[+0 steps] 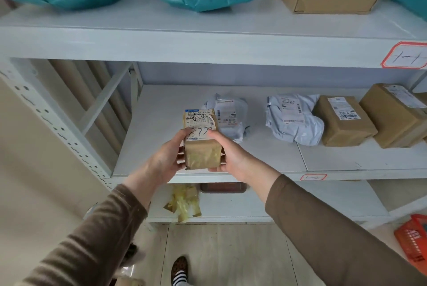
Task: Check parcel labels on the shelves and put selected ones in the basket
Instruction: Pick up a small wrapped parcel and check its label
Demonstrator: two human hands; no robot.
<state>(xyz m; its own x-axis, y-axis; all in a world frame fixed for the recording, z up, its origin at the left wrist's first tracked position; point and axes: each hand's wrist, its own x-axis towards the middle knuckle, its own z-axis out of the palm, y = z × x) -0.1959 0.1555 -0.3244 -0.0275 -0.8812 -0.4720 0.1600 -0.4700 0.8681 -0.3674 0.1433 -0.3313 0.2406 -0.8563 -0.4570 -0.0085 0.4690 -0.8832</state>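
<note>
both hands grip taped parcel, label up, before shelf.

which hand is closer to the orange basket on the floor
Right. The right hand grips the small taped parcel on its right side, the side toward the orange basket at the lower right edge. The left hand holds the parcel's far side.

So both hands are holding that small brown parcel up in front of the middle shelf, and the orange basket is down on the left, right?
Not quite: the head view shows the orange basket low on the right. Otherwise yes: left hand and right hand hold the small brown parcel before the middle shelf.
</note>
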